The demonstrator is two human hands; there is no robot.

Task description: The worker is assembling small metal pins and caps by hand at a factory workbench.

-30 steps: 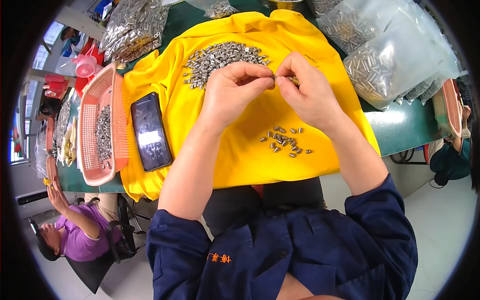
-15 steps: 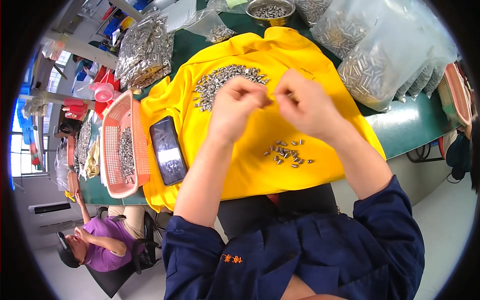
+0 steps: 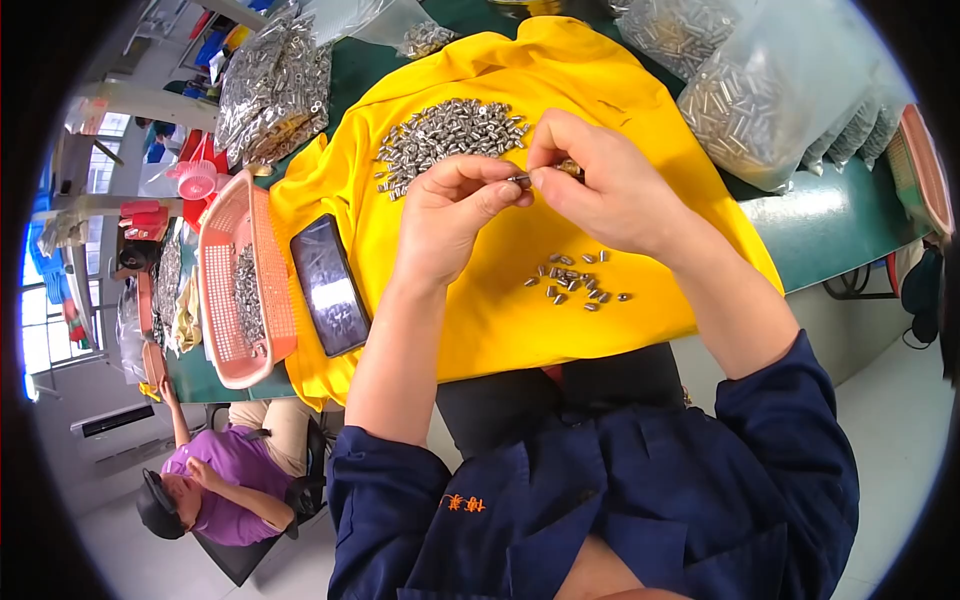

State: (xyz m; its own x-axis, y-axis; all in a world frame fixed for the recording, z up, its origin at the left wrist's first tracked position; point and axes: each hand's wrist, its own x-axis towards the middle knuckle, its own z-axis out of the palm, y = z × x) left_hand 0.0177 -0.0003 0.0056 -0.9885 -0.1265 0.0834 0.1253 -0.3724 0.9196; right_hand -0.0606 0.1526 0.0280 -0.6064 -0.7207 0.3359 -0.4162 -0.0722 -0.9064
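Brought together since the frame half a second ago, when a gap parted them, a worker's left hand [image 3: 450, 210] and right hand [image 3: 605, 190] meet above a yellow cloth [image 3: 660, 310] spread over a green desk [image 3: 810, 225]. Left thumb and fingers pinch a small metal piece [image 3: 519, 179], its long axis seemingly crosswise, one end pointing at the right fingertips; whether those touch it cannot be told. Right fingers are curled around a brass-coloured piece [image 3: 570, 168], mostly hidden. Just beyond the left hand, and nearer to it than to the right, lies a heap of metal pieces [image 3: 445, 138]; a smaller scatter of pieces [image 3: 571, 275] rests on the worker's side of the hands, closer to the right. A phone [image 3: 330, 285] lies beside a pink basket [image 3: 281, 290] at left.
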